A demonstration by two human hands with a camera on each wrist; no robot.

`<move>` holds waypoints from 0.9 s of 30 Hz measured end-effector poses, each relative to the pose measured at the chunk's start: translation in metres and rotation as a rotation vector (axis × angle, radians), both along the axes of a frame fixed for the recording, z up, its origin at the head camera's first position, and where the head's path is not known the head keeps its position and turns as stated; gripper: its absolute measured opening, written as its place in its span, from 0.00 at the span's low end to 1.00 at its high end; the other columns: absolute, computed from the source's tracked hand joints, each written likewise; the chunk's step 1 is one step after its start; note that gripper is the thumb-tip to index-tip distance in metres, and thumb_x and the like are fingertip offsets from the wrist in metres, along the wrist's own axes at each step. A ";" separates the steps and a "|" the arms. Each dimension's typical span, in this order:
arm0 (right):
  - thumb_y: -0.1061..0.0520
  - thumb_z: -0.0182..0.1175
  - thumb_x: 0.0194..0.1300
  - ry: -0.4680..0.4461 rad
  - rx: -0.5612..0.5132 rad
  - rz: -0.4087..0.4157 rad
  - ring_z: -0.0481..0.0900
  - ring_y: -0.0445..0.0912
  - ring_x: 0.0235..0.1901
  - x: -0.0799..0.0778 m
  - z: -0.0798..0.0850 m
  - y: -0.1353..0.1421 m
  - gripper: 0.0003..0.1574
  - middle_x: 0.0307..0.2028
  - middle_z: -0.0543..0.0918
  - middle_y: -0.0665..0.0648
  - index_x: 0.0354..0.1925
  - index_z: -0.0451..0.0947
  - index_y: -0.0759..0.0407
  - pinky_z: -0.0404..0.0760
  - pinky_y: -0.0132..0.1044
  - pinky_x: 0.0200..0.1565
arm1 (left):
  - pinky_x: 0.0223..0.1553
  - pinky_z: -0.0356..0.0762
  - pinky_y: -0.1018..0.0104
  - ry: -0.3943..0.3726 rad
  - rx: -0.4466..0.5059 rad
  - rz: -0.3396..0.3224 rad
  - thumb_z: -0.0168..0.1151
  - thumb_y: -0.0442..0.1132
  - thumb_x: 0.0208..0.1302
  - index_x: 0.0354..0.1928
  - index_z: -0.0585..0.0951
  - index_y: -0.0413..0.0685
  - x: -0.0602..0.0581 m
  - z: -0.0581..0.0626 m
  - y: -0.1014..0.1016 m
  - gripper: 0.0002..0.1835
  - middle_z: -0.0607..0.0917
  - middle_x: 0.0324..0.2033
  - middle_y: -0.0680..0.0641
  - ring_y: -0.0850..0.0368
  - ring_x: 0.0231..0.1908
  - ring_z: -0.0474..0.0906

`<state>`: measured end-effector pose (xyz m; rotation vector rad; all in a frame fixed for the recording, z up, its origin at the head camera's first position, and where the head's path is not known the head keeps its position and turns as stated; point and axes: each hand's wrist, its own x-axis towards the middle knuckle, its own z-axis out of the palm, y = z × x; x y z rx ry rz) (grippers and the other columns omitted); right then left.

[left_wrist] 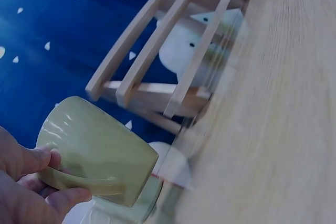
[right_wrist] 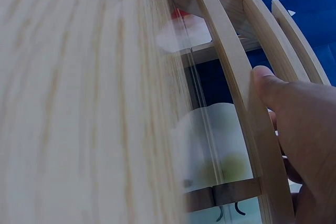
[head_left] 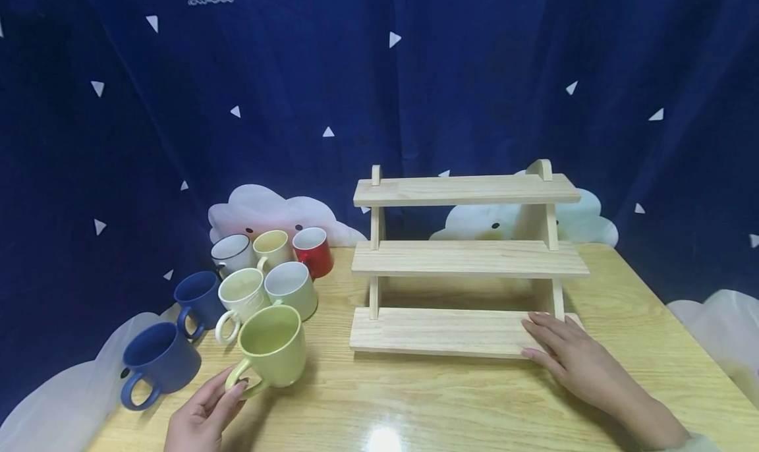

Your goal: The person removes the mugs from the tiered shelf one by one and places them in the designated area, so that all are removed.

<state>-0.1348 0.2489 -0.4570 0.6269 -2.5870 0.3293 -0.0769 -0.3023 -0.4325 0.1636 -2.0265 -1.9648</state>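
Note:
My left hand pinches the handle of a yellow-green mug between thumb and fingers. In the left wrist view the mug appears raised off the table, with its handle toward my palm. On the right, my right hand rests on the right end of the lowest board of a three-tier wooden display shelf. Its fingers lie extended on top, and the thumb touches the board's front edge. The remaining fingers are partly hidden in the right wrist view.
Left of the shelf stand several mugs: two blue mugs, a cream mug, a pale mug, a dark-rimmed white mug, a yellow mug and a red mug. A navy curtain hangs behind the wooden table.

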 end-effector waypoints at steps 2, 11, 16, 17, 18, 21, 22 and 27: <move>0.45 0.65 0.64 0.003 0.001 0.004 0.72 0.60 0.60 0.000 -0.001 0.001 0.32 0.60 0.76 0.61 0.60 0.77 0.60 0.46 0.42 0.72 | 0.36 0.82 0.68 -0.025 0.034 0.039 0.68 0.28 0.60 0.45 0.86 0.49 0.003 -0.003 -0.006 0.12 0.88 0.34 0.57 0.63 0.35 0.85; 0.45 0.65 0.63 0.004 -0.006 0.010 0.72 0.60 0.59 -0.001 -0.001 0.000 0.32 0.60 0.76 0.61 0.60 0.77 0.61 0.44 0.40 0.73 | 0.33 0.80 0.74 0.199 0.112 0.054 0.57 0.19 0.63 0.43 0.87 0.55 0.009 -0.023 -0.040 0.22 0.88 0.35 0.56 0.66 0.35 0.84; 0.45 0.66 0.63 0.008 -0.008 0.017 0.72 0.61 0.59 0.000 -0.001 0.000 0.31 0.60 0.76 0.61 0.59 0.77 0.61 0.41 0.37 0.73 | 0.34 0.79 0.77 0.191 0.075 0.052 0.57 0.23 0.67 0.47 0.86 0.57 0.008 -0.035 -0.060 0.20 0.87 0.36 0.59 0.70 0.36 0.83; 0.45 0.66 0.63 0.008 -0.007 0.017 0.72 0.60 0.59 0.000 -0.002 0.000 0.31 0.60 0.76 0.61 0.59 0.77 0.61 0.40 0.36 0.73 | 0.34 0.79 0.78 0.178 0.080 0.056 0.57 0.25 0.67 0.47 0.86 0.58 0.008 -0.037 -0.063 0.19 0.87 0.36 0.60 0.71 0.36 0.83; 0.45 0.66 0.63 0.009 -0.007 0.016 0.72 0.60 0.59 0.000 -0.002 0.000 0.32 0.60 0.76 0.61 0.60 0.77 0.61 0.40 0.36 0.72 | 0.34 0.79 0.78 0.162 0.077 0.071 0.59 0.26 0.67 0.47 0.86 0.59 0.008 -0.039 -0.066 0.18 0.87 0.36 0.61 0.71 0.36 0.82; 0.45 0.66 0.63 0.010 -0.006 0.010 0.72 0.60 0.59 0.000 -0.002 0.000 0.32 0.60 0.76 0.61 0.60 0.77 0.60 0.41 0.36 0.72 | 0.33 0.80 0.77 0.147 0.078 0.102 0.61 0.28 0.66 0.46 0.86 0.60 0.007 -0.045 -0.073 0.17 0.86 0.36 0.61 0.71 0.35 0.83; 0.45 0.66 0.63 0.010 -0.006 0.011 0.72 0.60 0.60 0.000 -0.002 0.000 0.32 0.60 0.76 0.61 0.60 0.77 0.60 0.42 0.37 0.73 | 0.32 0.80 0.78 0.145 0.078 0.103 0.61 0.29 0.66 0.45 0.86 0.62 0.006 -0.046 -0.075 0.17 0.86 0.36 0.62 0.72 0.35 0.83; 0.45 0.65 0.63 0.005 -0.004 0.006 0.72 0.60 0.60 0.000 -0.002 0.001 0.32 0.60 0.76 0.61 0.60 0.77 0.60 0.46 0.41 0.73 | 0.31 0.80 0.78 0.143 0.103 0.125 0.62 0.30 0.66 0.42 0.86 0.66 0.003 -0.049 -0.081 0.17 0.86 0.35 0.62 0.72 0.34 0.83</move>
